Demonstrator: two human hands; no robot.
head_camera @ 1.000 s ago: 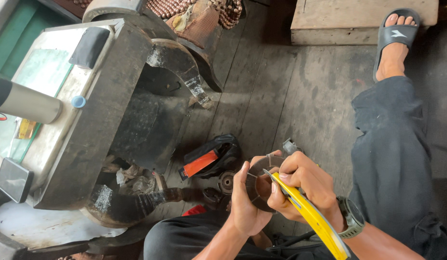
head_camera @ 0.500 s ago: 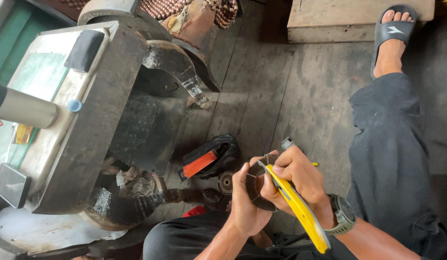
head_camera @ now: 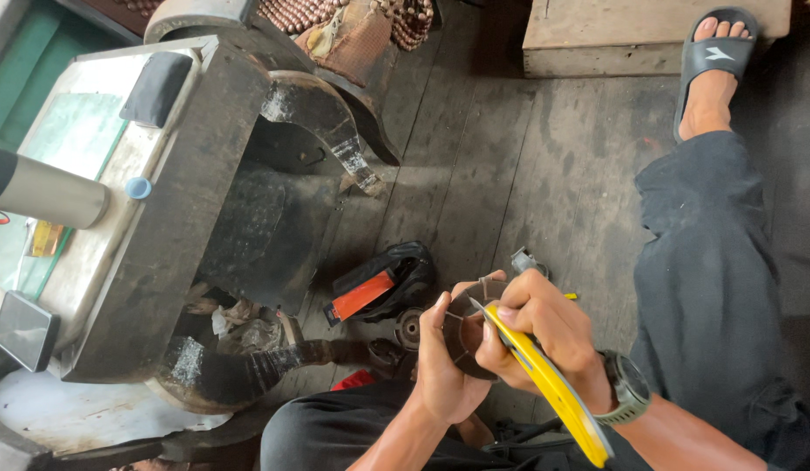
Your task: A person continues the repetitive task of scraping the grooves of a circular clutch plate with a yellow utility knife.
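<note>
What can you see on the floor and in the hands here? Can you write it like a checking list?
Surface: dark wooden plank floor, worn and stained.
Job's things: round dark disc with radial grooves; yellow-handled tool with its tip on the disc.
Clutter: black pouch with an orange strip, small round metal part, red scrap.
Grippers: left hand grips the disc from below; right hand holds the tool like a pen, watch on the wrist.
Cables: nothing seen.
Surroundings: grimy metal machine stand, grey cylinder, wooden box, sandalled foot.
</note>
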